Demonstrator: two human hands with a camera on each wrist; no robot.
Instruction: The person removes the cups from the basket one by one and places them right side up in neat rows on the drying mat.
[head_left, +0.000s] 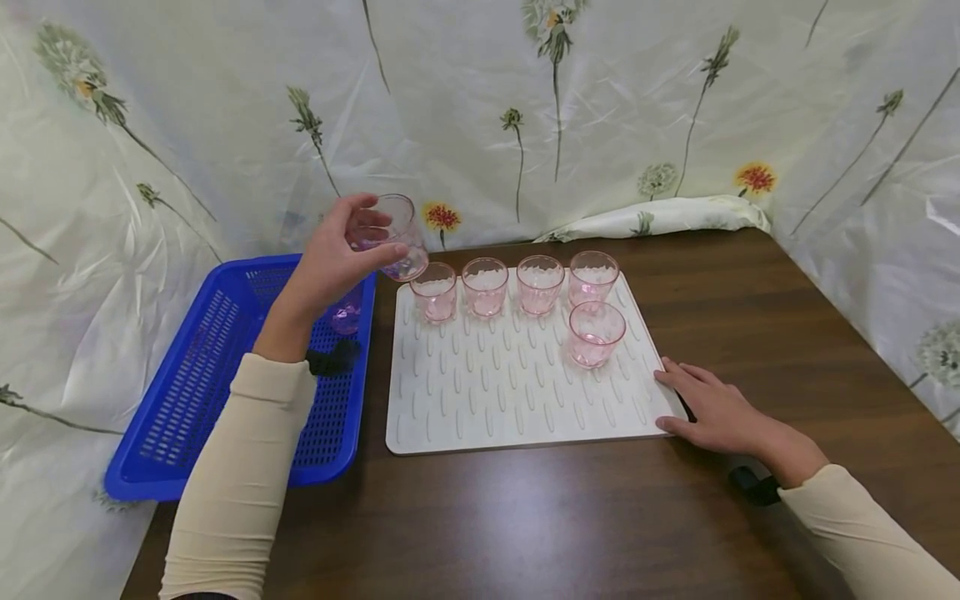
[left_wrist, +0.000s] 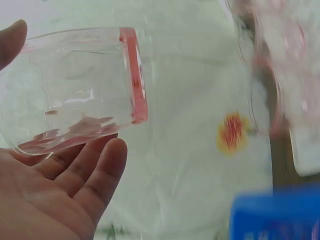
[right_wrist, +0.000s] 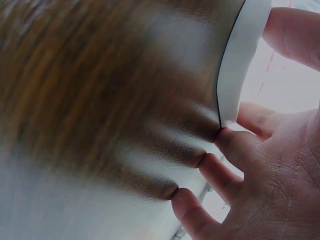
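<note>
My left hand [head_left: 330, 254] grips a clear pink-tinted glass [head_left: 405, 242] between thumb and fingers, above the back left corner of a white ridged mat [head_left: 480, 421]. In the left wrist view the glass [left_wrist: 85, 85] lies tilted on its side, its pink rim facing right. Several like glasses stand upright on the mat: a row along the back edge, with the leftmost glass [head_left: 435, 296] just below the held one, and one glass [head_left: 595, 335] in front of the row's right end. My right hand [head_left: 712, 408] touches the mat's right edge, fingertips on the table [right_wrist: 125, 100].
A blue perforated basket [head_left: 326, 471] stands left of the mat, under my left forearm. Another glass [head_left: 347, 317] shows inside it, partly hidden by the wrist. Flower-printed cloth [head_left: 465, 108] hangs behind the table, with a rolled fold [head_left: 660, 217] along the back edge.
</note>
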